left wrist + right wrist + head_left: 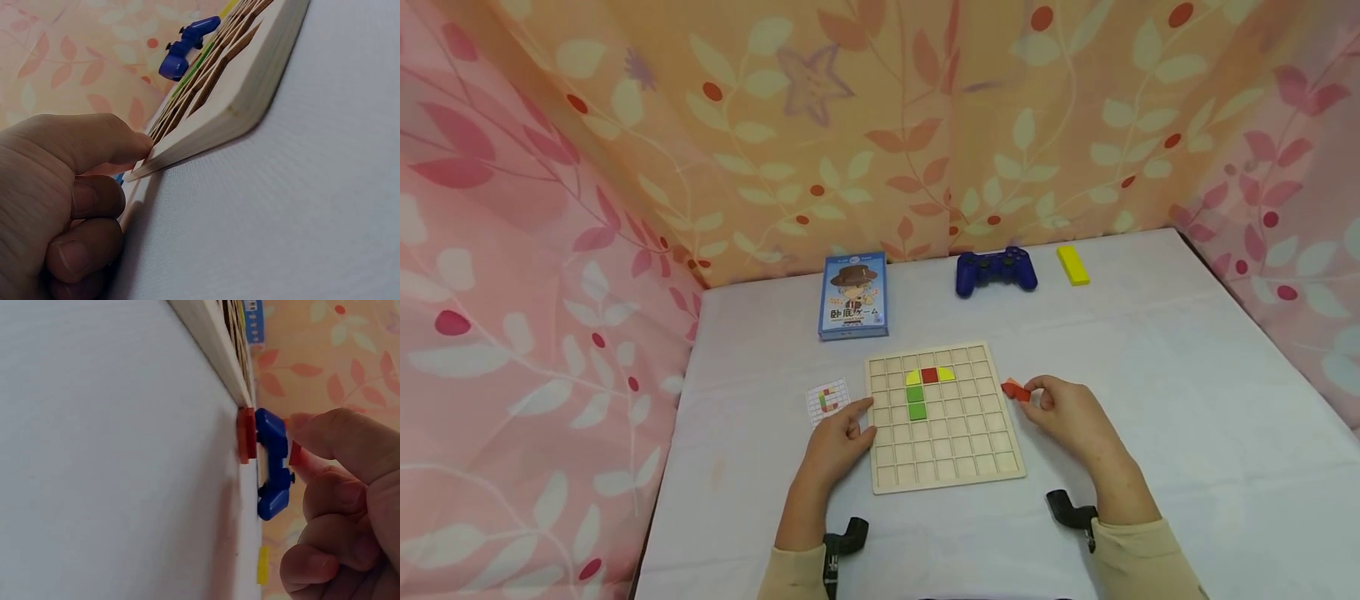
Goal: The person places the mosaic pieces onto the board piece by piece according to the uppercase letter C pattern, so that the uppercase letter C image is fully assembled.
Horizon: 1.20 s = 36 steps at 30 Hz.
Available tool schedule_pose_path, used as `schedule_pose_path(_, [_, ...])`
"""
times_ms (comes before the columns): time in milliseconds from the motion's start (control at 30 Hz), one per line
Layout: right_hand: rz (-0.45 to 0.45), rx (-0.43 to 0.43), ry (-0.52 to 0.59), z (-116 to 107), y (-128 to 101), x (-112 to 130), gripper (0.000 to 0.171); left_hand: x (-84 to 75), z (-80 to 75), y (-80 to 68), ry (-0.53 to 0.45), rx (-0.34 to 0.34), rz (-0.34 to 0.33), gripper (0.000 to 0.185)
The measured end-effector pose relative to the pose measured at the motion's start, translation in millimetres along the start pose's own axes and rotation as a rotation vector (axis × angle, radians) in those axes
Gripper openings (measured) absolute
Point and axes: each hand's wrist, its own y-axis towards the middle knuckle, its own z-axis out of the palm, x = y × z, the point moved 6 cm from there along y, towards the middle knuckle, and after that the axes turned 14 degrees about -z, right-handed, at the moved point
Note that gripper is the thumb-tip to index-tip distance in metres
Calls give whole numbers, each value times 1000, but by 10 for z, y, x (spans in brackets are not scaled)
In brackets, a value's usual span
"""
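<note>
A square wooden grid board [951,454] lies on the table, bearing a red square [929,375], two yellow curved-edged pieces [947,374] and two green squares [917,411]. My left hand [838,443] touches the board's left edge with thumb and index finger set apart; its other fingers curl under in the left wrist view. Right of the board, my right hand [1067,414] pinches a small red piece [296,454] between thumb and index finger. Red and orange pieces [246,436] lie just beside the board, close to that hand. The held piece's shape is mostly hidden.
Partly behind my left hand lies a pattern card [825,399]. Along the back stand a blue card-game box [853,296], a dark blue game controller [996,271] and a yellow block [1072,265]. Floral curtains [880,125] enclose the white table [737,500].
</note>
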Motion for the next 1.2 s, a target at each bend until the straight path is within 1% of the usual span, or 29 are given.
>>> schedule_pose_path(167, [-80,-48,-3,-101,75,197,24,2,-3,1,1,2,-2,45])
schedule_pose_path(400, [-214,-113,26,-255,191,583,21,-22,11,10,2,-4,11,45])
schedule_pose_path(533, [-265,-122,60,-268,270,768,22,-14,4,3,9,-4,13,46])
schedule_pose_path(667, [-269,-84,110,-222,326,912,22,13,1,0,9,-11,12,46])
schedule_pose_path(833, [-285,-43,142,-116,355,1058,26,37,8,-6,1,-15,10,46])
schedule_pose_path(1000, [-338,-46,157,-16,361,1194,29,19,5,-7,0,-17,24,45])
schedule_pose_path(1100, [-378,-56,139,54,356,1268,26,14,4,-10,4,-17,21,45])
schedule_pose_path(1200, [-384,-49,125,145,343,1314,24,25,12,-16,4,-21,11,45])
